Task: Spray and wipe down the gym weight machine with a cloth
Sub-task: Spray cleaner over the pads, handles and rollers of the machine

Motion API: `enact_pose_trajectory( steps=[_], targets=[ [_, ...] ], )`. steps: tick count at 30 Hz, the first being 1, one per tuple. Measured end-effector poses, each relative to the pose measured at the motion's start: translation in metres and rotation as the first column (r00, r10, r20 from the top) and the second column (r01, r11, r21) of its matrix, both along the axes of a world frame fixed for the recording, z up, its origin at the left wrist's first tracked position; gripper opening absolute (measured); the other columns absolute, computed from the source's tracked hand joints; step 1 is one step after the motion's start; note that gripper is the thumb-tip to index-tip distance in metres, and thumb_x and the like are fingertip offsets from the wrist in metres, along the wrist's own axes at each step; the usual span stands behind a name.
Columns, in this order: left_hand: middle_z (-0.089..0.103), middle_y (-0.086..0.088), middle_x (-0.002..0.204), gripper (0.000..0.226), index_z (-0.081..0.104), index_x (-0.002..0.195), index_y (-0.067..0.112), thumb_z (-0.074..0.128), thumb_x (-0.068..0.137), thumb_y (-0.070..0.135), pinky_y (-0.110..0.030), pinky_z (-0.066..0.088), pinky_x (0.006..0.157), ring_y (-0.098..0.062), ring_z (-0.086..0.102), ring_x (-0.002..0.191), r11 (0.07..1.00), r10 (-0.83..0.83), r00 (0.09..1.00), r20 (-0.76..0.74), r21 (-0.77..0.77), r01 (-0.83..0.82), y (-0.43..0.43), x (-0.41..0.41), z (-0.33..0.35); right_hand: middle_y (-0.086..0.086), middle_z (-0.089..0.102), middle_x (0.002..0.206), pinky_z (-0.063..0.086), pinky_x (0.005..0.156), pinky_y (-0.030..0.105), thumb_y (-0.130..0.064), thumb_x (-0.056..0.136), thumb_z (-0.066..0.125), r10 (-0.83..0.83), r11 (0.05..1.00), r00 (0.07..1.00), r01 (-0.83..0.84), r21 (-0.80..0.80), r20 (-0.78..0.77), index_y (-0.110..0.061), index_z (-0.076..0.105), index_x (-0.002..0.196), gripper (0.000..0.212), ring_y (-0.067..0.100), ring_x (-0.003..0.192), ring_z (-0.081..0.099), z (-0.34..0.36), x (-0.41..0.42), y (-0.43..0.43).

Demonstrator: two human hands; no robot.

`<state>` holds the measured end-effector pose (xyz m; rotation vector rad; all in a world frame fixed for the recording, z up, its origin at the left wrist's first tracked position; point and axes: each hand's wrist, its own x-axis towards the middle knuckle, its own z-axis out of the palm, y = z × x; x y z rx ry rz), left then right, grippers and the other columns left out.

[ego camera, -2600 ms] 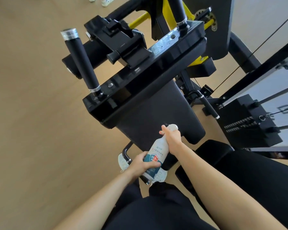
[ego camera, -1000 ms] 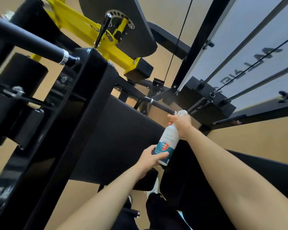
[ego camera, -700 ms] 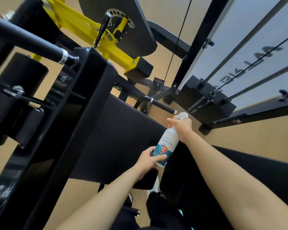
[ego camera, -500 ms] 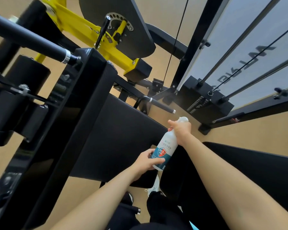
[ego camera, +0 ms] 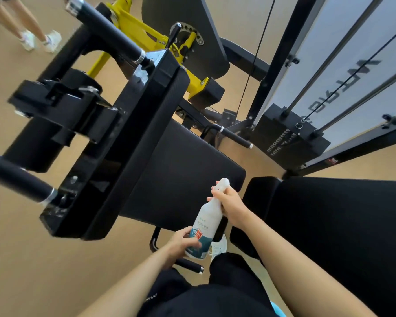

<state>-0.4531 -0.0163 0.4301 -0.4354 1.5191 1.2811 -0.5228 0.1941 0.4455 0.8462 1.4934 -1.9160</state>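
White spray bottle [ego camera: 206, 225]: L hand [ego camera: 183, 244], R hand [ego camera: 230, 203] fingers [ego camera: 215, 192] grip it, black pad [ego camera: 181, 170] beyond.

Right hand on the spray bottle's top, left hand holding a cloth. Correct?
Not quite. In the head view the left hand holds no cloth; it holds the lower part of the spray bottle. The right hand is on the bottle's top, as you said. No cloth is in view.

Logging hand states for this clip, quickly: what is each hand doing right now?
Left hand: grips the lower body of the spray bottle.
Right hand: grips the same bottle's neck, just below the spray head.
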Motion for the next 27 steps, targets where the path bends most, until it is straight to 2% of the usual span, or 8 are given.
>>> enact_pose_trajectory(
  steps=[2,5,7,10,14,20,24,27],
  targets=[
    [0.075,-0.014,0.113,0.062,0.065,0.122,0.013,0.073,0.063,0.025,-0.040,0.059,0.083,-0.028,0.073,0.100,1.000,0.018,1.000,0.026,0.021,-0.019,-0.024,0.019,0.004,0.012,0.064,0.121,0.057,0.100,0.048,-0.027,0.102,0.063,0.019,1.000,0.999,-0.019,-0.002,-0.037,-0.018,0.059,0.118,0.019,0.028,0.112,0.069,0.001,0.023,-0.020],
    [0.074,-0.013,0.113,0.060,0.065,0.123,0.014,0.070,0.065,0.026,-0.035,0.059,0.081,-0.025,0.072,0.098,0.999,0.019,1.000,0.017,0.034,-0.020,-0.061,0.046,0.007,0.014,0.068,0.119,0.059,0.093,0.040,-0.030,0.101,0.065,0.048,0.996,0.997,-0.042,0.078,-0.065,-0.013,0.068,0.115,0.022,0.024,0.107,0.069,-0.004,0.051,-0.054],
    [0.073,-0.015,0.115,0.059,0.064,0.124,0.014,0.070,0.067,0.027,-0.035,0.059,0.083,-0.026,0.072,0.100,0.999,0.028,1.000,0.013,0.035,-0.028,-0.088,0.066,0.006,0.012,0.069,0.110,0.059,0.089,0.036,-0.032,0.101,0.065,0.074,0.992,0.995,-0.066,0.109,-0.067,-0.005,0.071,0.112,0.029,0.023,0.102,0.069,-0.007,0.069,-0.078],
    [0.073,-0.015,0.117,0.061,0.063,0.126,0.015,0.071,0.068,0.031,-0.034,0.060,0.082,-0.029,0.072,0.104,0.999,0.026,1.000,0.007,0.045,-0.027,-0.129,0.099,0.001,0.011,0.068,0.104,0.058,0.085,0.035,-0.034,0.099,0.067,0.080,0.991,0.996,-0.075,0.115,-0.038,-0.005,0.071,0.109,0.032,0.021,0.096,0.068,-0.010,0.098,-0.116],
    [0.073,-0.011,0.116,0.060,0.064,0.125,0.018,0.072,0.069,0.036,-0.039,0.060,0.088,-0.027,0.073,0.105,0.998,0.014,0.999,-0.030,0.068,-0.012,-0.184,0.139,0.001,0.009,0.063,0.110,0.059,0.081,0.031,-0.031,0.100,0.067,0.010,0.998,0.999,-0.008,0.068,-0.035,-0.014,0.064,0.117,0.025,0.020,0.099,0.066,-0.005,0.145,-0.169],
    [0.075,-0.012,0.110,0.062,0.067,0.121,0.015,0.072,0.064,0.039,-0.034,0.059,0.081,-0.025,0.074,0.095,0.997,-0.030,0.999,-0.017,0.064,0.031,-0.261,0.195,0.001,0.006,0.066,0.101,0.055,0.070,0.028,-0.026,0.102,0.063,-0.132,0.989,0.989,0.127,0.079,0.063,-0.010,0.063,0.118,0.023,0.017,0.087,0.067,-0.005,0.221,-0.237],
    [0.075,-0.010,0.109,0.064,0.067,0.120,0.017,0.070,0.060,0.038,-0.036,0.058,0.081,-0.025,0.073,0.097,0.993,-0.113,0.994,0.005,0.042,0.113,-0.301,0.224,-0.007,0.009,0.070,0.106,0.058,0.068,0.026,-0.027,0.101,0.066,-0.135,0.985,0.983,0.119,0.124,0.125,-0.003,0.067,0.119,0.030,0.019,0.089,0.071,-0.011,0.266,-0.267],
    [0.074,-0.012,0.112,0.059,0.066,0.120,0.015,0.067,0.064,0.031,-0.034,0.058,0.079,-0.026,0.072,0.098,0.986,-0.163,0.986,0.029,0.045,0.161,-0.317,0.243,-0.012,0.010,0.071,0.106,0.057,0.071,0.028,-0.029,0.101,0.066,-0.121,0.985,0.981,0.099,0.143,0.154,-0.001,0.068,0.119,0.034,0.018,0.087,0.070,-0.015,0.294,-0.282]
  ],
)
